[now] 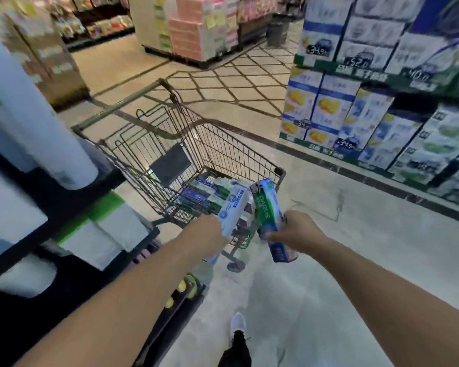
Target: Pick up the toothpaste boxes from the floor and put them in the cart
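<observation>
Two toothpaste boxes in the hands, both held just beside the near end of the cart [249, 133]: left hand [210, 234] wrapped round the white and blue box [233, 210], right hand [297, 231] clamped on the green box [266, 207], with what looks like a blue one beneath it. Probably light, stiff cardboard, smooth and a little slippery, liable to dent if squeezed; best gripped across the long sides near the middle. Wire basket already loaded with a layer of toothpaste boxes [207, 192] along its bottom. No boxes visible on the floor [355, 247] nearby.

Both arms reach forward, left hand [210, 234] and right hand [300, 231] gripping.
</observation>
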The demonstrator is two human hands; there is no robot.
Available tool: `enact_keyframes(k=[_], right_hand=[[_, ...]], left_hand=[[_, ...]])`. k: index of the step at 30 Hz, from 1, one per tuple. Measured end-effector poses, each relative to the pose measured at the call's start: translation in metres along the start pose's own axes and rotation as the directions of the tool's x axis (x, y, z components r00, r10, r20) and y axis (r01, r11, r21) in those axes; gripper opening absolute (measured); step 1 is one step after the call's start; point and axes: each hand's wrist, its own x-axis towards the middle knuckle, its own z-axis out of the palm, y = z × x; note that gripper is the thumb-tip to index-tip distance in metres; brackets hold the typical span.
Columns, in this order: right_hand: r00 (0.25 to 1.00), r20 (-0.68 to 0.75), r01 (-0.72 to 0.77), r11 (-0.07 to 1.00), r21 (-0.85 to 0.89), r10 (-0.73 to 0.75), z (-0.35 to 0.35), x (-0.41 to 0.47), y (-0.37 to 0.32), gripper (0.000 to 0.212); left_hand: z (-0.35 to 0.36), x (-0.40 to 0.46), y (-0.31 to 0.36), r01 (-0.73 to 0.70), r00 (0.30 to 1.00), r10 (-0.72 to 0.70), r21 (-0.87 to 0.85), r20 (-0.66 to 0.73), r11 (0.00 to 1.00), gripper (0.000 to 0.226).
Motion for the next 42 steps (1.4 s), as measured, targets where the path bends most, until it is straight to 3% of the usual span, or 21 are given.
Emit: enact_keyframes(k=[9, 20, 27, 34, 36, 42], right_hand=[[1.000, -0.011, -0.026, 0.997, -0.069, 0.025, -0.066, 0.134, -0.028, 0.042], [0.975, 0.191, 0.142, 0.980, -0.143, -0.113, -0.077, 0.314, -0.055, 0.048], [0.904, 0.369, 0.310, 0.927, -0.213, -0.217, -0.073, 0.418, -0.058, 0.042], [0.881, 0.448, 0.240, 0.959, -0.152, -0.150, -0.010, 0.499, -0.025, 0.035], [0.876, 0.470, 0.207, 0.965, -0.162, -0.109, 0.012, 0.515, -0.014, 0.034], [0.880, 0.471, 0.223, 0.927, -0.303, -0.058, 0.077, 0.544, 0.023, 0.025]], left_hand=[[-0.097, 0.143, 0.008, -0.010, 1.000, 0.011, 0.021, -0.029, 1.000, 0.034], [-0.112, 0.258, -0.025, 0.263, 0.965, -0.258, -0.151, 0.051, 0.953, 0.044], [-0.082, 0.309, -0.034, 0.508, 0.862, -0.468, -0.319, 0.196, 0.801, 0.039], [-0.011, 0.354, -0.031, 0.677, 0.732, -0.596, -0.453, 0.331, 0.580, 0.038], [0.016, 0.366, -0.029, 0.707, 0.701, -0.598, -0.486, 0.388, 0.514, 0.047], [0.090, 0.401, -0.015, 0.735, 0.667, -0.622, -0.495, 0.410, 0.462, 0.054]])
